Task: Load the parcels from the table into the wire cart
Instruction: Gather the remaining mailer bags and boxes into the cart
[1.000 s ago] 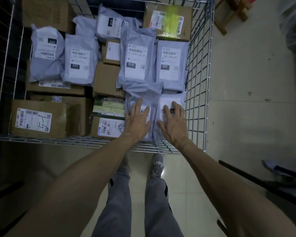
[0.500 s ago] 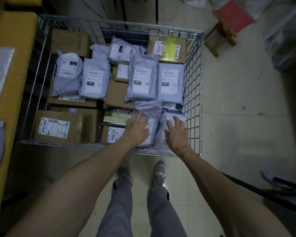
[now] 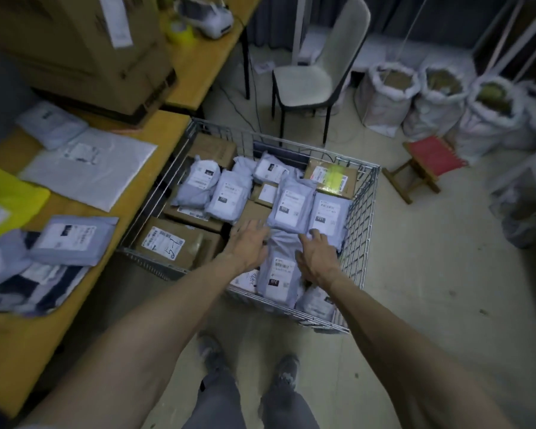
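Dim storeroom floor (image 3: pixel 430 274), with a wire cart (image 3: pixel 365 212) nearly full. The left hand (image 3: pixel 248 246) and right hand (image 3: pixel 317 258) are spread and empty on either side of a grey parcel (image 3: pixel 279 270) by the cart's front rail. A moment ago they covered that parcel. More parcels (image 3: pixel 72 239) wait on the table (image 3: pixel 174 125) left of the cart. The loosely piled bags could slide.

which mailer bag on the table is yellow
The yellow bag at the left edge of the table, beside the big white mailer; the rest are grey or white.

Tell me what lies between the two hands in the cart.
Head view: a grey mailer bag, label up, between the left hand and the right hand.
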